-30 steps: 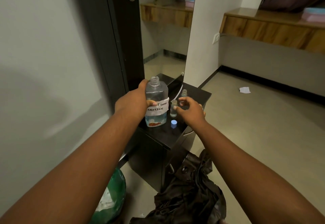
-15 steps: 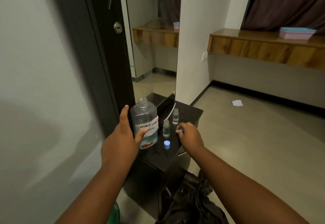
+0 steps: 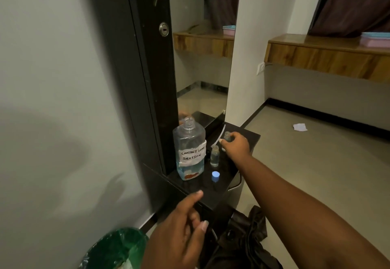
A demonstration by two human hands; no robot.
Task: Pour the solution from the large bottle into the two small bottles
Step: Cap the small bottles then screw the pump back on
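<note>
The large clear bottle (image 3: pixel 189 150), uncapped and labelled "contact lens solution", stands upright on the small black cabinet top (image 3: pixel 247 139) with a little blue liquid at its bottom. One small clear bottle (image 3: pixel 214 156) stands open just right of it. My right hand (image 3: pixel 235 145) grips the second small bottle (image 3: pixel 227 135) farther back, fingers curled round it. A blue cap (image 3: pixel 215 176) stands on the cabinet in front. My left hand (image 3: pixel 179 232) hovers low and near, away from the bottles, fingers loosely curled and holding nothing.
A tall mirror (image 3: pixel 202 57) in a black frame rises behind the cabinet. A thin white strip (image 3: pixel 219 135) lies by the bottles. A green-lined bin (image 3: pixel 115 249) sits at lower left, dark cloth (image 3: pixel 247 241) on the floor, and a wooden shelf (image 3: pixel 329 57) at right.
My left hand let go of the large bottle and drew back toward me. My right hand moved from near the cabinet's front onto the rear small bottle. The view shifted.
</note>
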